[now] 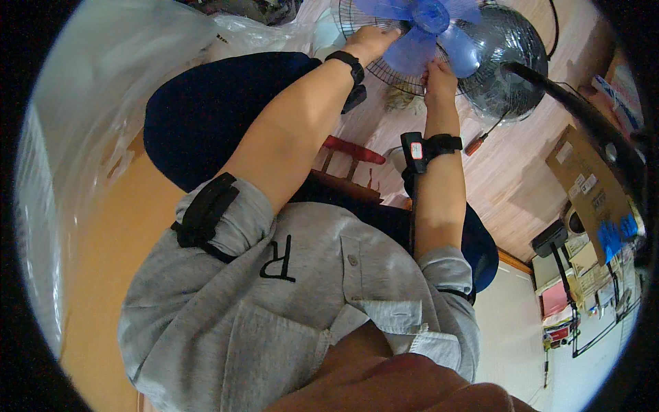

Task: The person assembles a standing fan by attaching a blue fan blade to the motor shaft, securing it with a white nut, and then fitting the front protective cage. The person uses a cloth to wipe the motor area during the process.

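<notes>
A fan blade set (430, 16) of see-through blue plastic, with a round hub, lies at the top centre, partly cut off by the picture's edge. Behind it is a black wire fan guard (398, 84). My left hand (371, 44) is closed at the left side of the blades, its thumb pointing toward the hub; its fingertips are partly hidden. My right hand (440, 74) pinches the lower edge of a blade from the near side. To the right, a dark round fan part (504, 65) is wrapped in clear plastic.
A screwdriver (476, 145) with an orange-red handle lies on the wood-patterned floor. Near my knees is a small red wooden stool (350, 172). Clear plastic sheeting (137, 75) fills the left. A black pole (563, 99), a cardboard box (590, 189) and a cluttered shelf (570, 295) stand right.
</notes>
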The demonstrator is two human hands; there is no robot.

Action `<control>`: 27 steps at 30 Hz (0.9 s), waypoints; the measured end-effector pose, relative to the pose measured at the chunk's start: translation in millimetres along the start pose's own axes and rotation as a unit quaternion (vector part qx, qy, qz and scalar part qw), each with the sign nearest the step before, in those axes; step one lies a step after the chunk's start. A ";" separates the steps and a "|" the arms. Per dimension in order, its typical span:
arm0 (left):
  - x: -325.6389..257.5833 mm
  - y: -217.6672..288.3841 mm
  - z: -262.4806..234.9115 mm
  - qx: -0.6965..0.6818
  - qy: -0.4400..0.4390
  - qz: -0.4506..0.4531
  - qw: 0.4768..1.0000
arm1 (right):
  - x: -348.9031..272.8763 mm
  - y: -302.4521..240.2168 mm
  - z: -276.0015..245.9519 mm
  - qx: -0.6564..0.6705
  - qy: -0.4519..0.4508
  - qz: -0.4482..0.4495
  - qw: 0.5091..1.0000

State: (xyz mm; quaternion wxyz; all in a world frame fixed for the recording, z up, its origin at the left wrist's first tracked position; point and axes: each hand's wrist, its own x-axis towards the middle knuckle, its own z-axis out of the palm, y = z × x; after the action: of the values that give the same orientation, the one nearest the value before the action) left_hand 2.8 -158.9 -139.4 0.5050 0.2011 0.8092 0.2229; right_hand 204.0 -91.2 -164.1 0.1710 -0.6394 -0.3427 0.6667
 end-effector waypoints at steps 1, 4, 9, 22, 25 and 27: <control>-5.3 4.1 -1.1 -0.063 -0.038 0.033 0.997 | -10.1 -9.6 -3.5 0.020 -0.019 0.006 1.000; -27.1 13.2 0.9 -0.138 -0.092 0.095 0.982 | -40.1 -25.2 -18.6 0.052 -0.094 0.012 0.994; -74.9 22.9 8.2 -0.070 -0.118 0.195 0.971 | -81.6 -51.4 -39.3 -0.277 0.105 -0.259 0.919; -210.8 73.7 7.5 0.253 -0.112 0.522 0.807 | -224.9 -88.1 -82.6 -0.275 0.214 -0.428 0.834; -240.9 100.7 9.9 0.304 -0.057 0.541 0.782 | -244.8 -97.5 -98.3 -0.214 0.243 -0.473 0.819; -261.3 124.3 7.4 0.309 -0.027 0.556 0.771 | -260.0 -112.0 -108.6 -0.222 0.286 -0.515 0.777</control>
State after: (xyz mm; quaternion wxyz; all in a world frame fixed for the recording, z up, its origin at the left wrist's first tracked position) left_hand 128.9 -199.7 118.0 0.2251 0.7668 0.5677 0.1975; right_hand 318.0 -159.5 108.5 0.4322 -0.5489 -0.6949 0.1704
